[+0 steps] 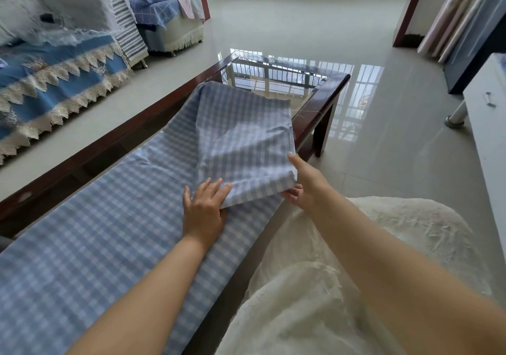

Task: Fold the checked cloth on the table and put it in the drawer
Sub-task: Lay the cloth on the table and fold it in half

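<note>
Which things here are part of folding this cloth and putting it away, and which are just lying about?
Part of the job: checked cloth, half folded; table under it; left hand flat on the fold; right hand gripping the folded edge.

Lying about: blue lace-trimmed sofa cover; striped cloth; white cabinet, which may hold the drawer.

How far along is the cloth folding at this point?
Early. One end of the cloth is already folded back over itself. The left hand presses flat on the fold edge while the right hand grips the corner. Most of the cloth lies unfolded along the table; no drawer step yet.
</note>
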{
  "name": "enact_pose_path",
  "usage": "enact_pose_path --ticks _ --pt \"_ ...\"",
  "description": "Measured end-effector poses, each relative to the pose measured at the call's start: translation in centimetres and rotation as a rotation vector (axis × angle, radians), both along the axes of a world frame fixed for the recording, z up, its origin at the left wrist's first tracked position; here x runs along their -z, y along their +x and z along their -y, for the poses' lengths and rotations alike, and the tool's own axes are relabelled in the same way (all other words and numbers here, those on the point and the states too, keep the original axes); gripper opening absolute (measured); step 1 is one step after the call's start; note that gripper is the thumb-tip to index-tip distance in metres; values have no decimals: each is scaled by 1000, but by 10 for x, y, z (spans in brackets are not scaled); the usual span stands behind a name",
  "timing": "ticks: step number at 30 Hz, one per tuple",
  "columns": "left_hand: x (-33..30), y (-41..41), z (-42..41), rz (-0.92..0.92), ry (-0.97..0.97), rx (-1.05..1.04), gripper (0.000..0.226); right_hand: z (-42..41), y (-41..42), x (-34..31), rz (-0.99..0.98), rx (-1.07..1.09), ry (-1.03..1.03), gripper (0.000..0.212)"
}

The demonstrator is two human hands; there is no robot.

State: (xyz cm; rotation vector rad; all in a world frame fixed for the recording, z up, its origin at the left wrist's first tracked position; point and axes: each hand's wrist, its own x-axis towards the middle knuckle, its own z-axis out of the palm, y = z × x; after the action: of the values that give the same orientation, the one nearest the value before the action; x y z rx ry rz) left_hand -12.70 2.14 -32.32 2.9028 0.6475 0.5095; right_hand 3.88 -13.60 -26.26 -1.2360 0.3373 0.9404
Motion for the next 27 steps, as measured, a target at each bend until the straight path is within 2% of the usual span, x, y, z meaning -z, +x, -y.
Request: enact_pose_path --ticks 3,6,8,10,11,13,14,16,18,19,21,22,23,25,27 --pt "-5 -1 3 -37 -40 -15 48 -2 12 3 -4 -120 -138 56" --pt "-7 0 2 -116 -19 -15 48 -9 20 8 -45 -275 -164 51" --pt "-12 6 3 -183 31 -34 52 -19 34 1 57 -321 -227 49" --pt "-17 19 6 -210 103 -56 54 -31 53 -18 231 -409 -324 26" --pt "-22 29 9 -191 142 -53 51 -37 66 -32 330 -473 -374 16" --pt "-39 57 19 -118 176 -26 45 -47 99 -64 487 -486 -436 16" --pt "-52 75 25 -89 133 -27 44 -51 119 -79 523 -450 -418 17" --pt "-80 121 35 -76 20 -86 42 -51 153 -107 478 -353 -241 17" --pt "-95 170 42 -69 -20 -141 47 -42 183 -119 400 -195 -27 38" --pt "-101 192 45 -87 -51 -142 51 -36 194 -118 367 -159 1 53" --pt "-105 230 51 -142 -171 -92 51 -29 204 -95 306 -236 -88 83" --pt "-104 250 55 -187 -246 -49 48 -30 207 -76 270 -268 -136 90" --pt "-103 266 59 -239 -322 4 46 -35 212 -55 230 -245 -168 86" --pt "-100 285 59 -315 -496 156 45 -45 220 -21 166 -115 -200 56" --pt "-95 283 44 -278 -614 276 43 -47 226 0 107 -63 -269 26"
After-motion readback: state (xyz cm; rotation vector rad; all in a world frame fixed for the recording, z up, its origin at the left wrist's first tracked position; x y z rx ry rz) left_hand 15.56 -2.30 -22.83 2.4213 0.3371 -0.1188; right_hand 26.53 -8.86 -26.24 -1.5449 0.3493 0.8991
